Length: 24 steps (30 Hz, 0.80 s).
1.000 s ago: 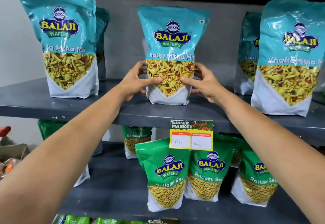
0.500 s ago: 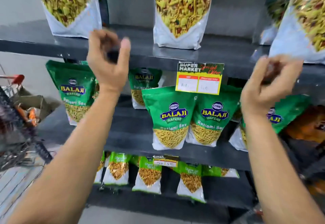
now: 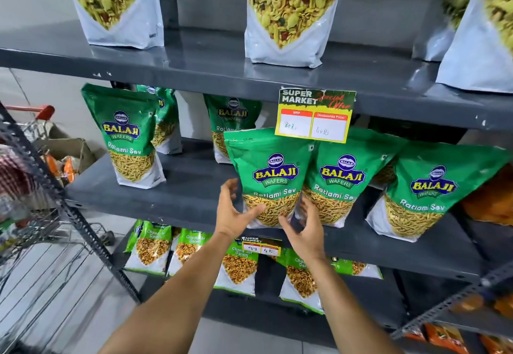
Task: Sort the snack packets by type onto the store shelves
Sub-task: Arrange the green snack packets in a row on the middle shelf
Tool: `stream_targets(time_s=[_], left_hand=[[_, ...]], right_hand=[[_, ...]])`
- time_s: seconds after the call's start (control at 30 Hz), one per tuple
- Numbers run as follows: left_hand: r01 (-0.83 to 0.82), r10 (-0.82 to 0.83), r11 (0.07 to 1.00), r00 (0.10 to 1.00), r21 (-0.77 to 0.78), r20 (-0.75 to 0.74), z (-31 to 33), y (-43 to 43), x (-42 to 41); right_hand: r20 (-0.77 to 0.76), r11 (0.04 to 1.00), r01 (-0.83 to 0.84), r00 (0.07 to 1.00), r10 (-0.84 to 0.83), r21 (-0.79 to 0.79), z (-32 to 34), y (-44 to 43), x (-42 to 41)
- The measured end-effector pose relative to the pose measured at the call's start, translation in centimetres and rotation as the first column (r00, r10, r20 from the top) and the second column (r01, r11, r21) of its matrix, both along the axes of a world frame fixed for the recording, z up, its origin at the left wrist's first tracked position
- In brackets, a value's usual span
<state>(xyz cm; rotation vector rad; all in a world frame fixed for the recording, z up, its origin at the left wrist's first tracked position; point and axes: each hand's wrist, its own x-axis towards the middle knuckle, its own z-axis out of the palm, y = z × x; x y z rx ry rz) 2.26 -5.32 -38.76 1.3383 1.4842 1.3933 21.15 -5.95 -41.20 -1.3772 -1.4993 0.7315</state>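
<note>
A tall green plastic packet of Ratlami Sev stands upright on the grey metal middle shelf, directly ahead of both hands. The left hand and right hand, fingers spread, cup its lower corners, equally near; whether either grips is unclear. A matching green packet touches its right side, crowding the right hand.

Grey middle shelf, green Ratlami Sev packets standing upright along it
</note>
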Motion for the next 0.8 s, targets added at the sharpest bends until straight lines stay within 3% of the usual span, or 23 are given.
stream_targets(time_s=[0.13, 0.37, 0.6, 0.8], left_hand=[[0.015, -0.007, 0.998, 0.994, -0.066, 0.108, 0.1, 0.9, 0.6], [0.187, -0.165, 0.976, 0.97, -0.115, 0.18, -0.2, 2.5, -4.4], [0.325, -0.311, 0.941, 0.94, -0.094, 0.143, -0.5, 3.8, -6.0], [0.281, -0.271, 0.956, 0.955, -0.081, 0.12, -0.9, 6.2, -10.1]], right_hand=[[-0.183, 0.994, -0.054, 0.983, 0.036, -0.097, -0.4, 0.3, -0.1], [-0.11, 0.996, -0.039, 0.993, 0.031, -0.077, 0.3, 1.5, -0.5], [-0.217, 0.966, -0.15, 0.971, 0.103, -0.212, 0.7, 3.3, -2.9], [-0.23, 0.969, -0.168, 0.965, 0.125, -0.182, 1.4, 5.8, -7.0]])
